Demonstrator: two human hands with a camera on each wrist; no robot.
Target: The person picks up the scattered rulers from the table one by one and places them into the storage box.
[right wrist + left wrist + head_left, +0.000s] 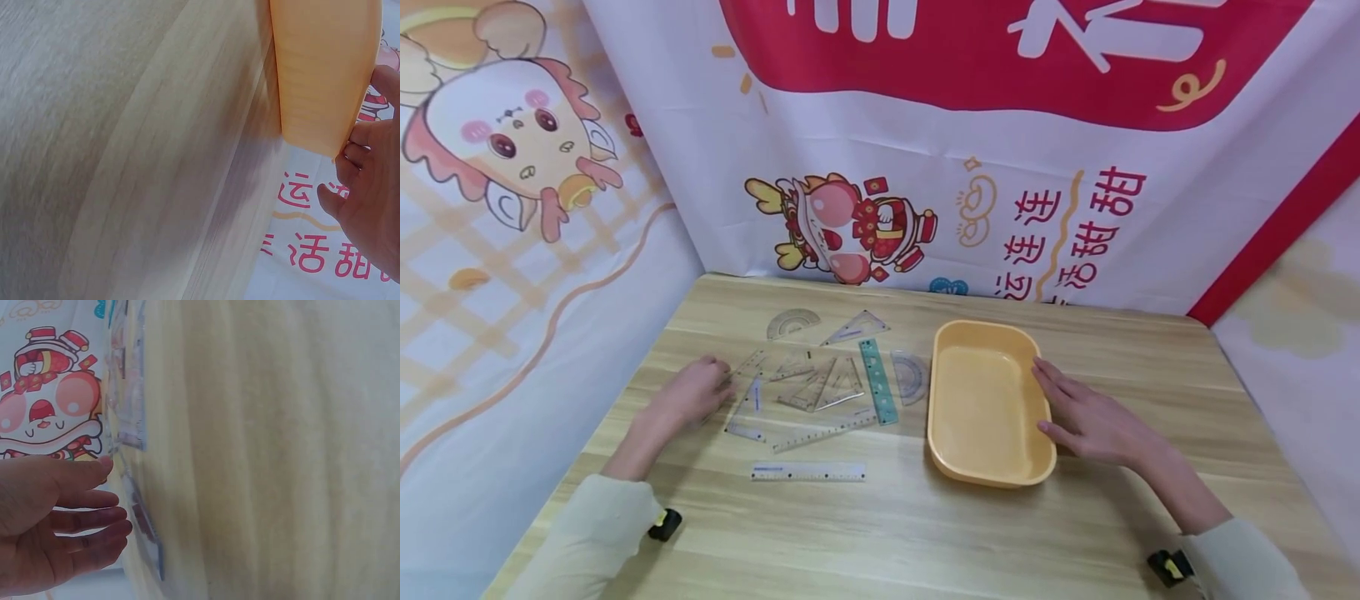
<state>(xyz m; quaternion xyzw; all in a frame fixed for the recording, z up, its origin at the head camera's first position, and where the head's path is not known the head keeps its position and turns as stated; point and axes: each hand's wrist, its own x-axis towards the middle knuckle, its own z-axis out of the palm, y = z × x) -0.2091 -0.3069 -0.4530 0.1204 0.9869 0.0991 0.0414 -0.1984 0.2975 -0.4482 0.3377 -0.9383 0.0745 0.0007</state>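
Yellow in the head view, the tray (988, 408) stands right of the clear rulers (808, 472). In the left wrist view, the left hand's (37, 547) loosely parted fingers hold nothing; in the right's, the right hand (374, 194), fingers parted, touches the tray.

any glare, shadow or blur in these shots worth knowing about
Head view: soft highlights on the yellow tray, clear ruler low in contrast against the wood; left wrist view: clear plastic pieces soft, their print unreadable; right wrist view: a shadow on the table beside the tray, grain smeary toward the left.
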